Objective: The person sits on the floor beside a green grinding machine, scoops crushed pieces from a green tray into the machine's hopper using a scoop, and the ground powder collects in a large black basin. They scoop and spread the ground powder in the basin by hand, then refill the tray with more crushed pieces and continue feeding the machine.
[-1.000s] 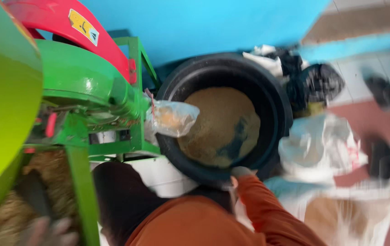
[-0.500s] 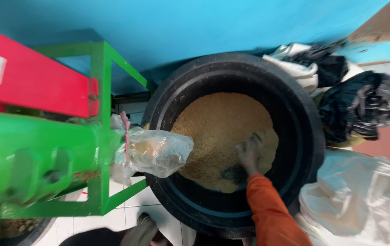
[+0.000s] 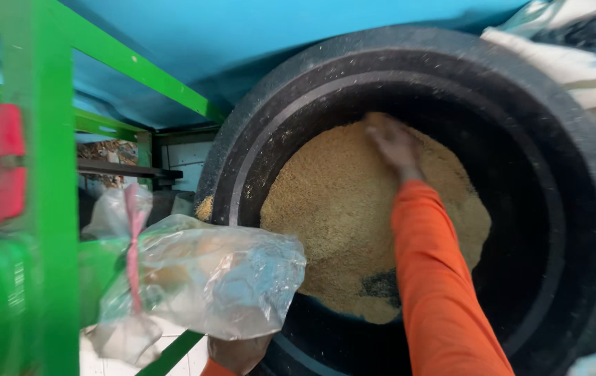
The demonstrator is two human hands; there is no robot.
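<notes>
Right hand, grip released, presses flat on tan ground meal inside the big black round tub. Left hand grip unclear; leaning further could tip meal out.

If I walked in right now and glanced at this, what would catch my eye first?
Most striking is the big black tub filling the right side, with a mound of tan, grainy meal inside. The right hand, on an orange sleeve, rests on top of that mound. At the lower left, a clear plastic bag hangs from a bright green metal frame, and the left hand shows just beneath the bag.
</notes>
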